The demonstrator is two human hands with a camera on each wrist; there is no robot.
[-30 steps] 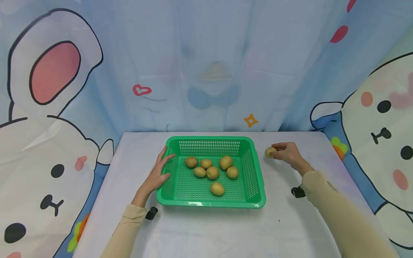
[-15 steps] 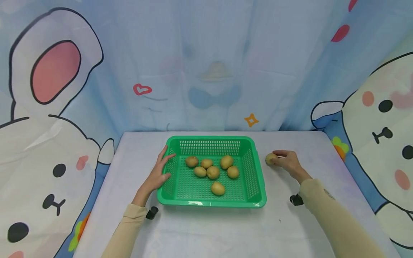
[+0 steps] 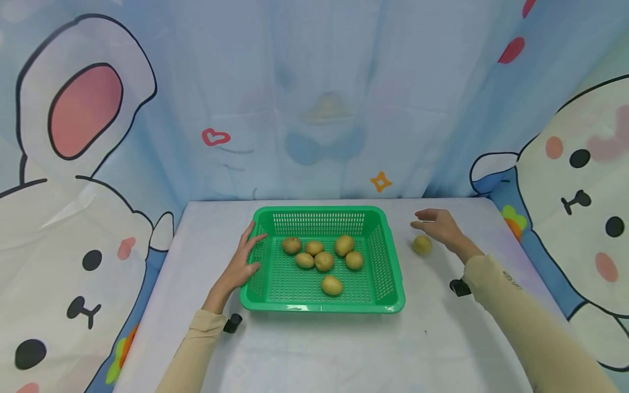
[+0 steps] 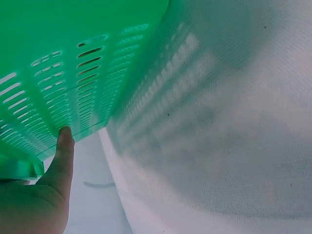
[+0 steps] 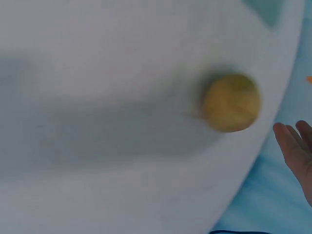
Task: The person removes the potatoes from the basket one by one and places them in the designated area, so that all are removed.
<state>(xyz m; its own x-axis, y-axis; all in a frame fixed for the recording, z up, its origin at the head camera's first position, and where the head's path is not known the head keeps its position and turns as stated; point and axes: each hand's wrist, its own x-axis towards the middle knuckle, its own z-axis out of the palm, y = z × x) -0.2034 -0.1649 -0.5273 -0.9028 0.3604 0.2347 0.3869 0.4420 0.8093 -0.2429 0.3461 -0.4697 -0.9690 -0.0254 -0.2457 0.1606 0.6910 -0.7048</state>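
Observation:
A green plastic basket [image 3: 321, 311] stands on the table with several potatoes inside, one potato [image 3: 332, 285] lying apart near the front. My left hand [image 3: 239, 266] rests at the basket's left rim with its fingers spread. In the left wrist view, a straight finger [image 4: 62, 153] lies against the slotted outer wall. To the right of the basket, a single potato [image 3: 422, 245] sits on the white cloth. My right hand [image 3: 441, 227] is just above and behind it, fingers extended and holding nothing. The right wrist view shows that potato [image 5: 231, 103] apart from the fingers.
A white cloth [image 3: 354, 352] covers the table. Behind and at both sides hangs a blue curtain [image 3: 314, 98] with cartoon animals. Dark wrist cameras sit under the left sleeve [image 3: 191, 349] and the right sleeve [image 3: 526, 322].
My right hand moved the potato a little toward the front on the table, then let go and lifted up and back from it. The left hand and basket stay in place.

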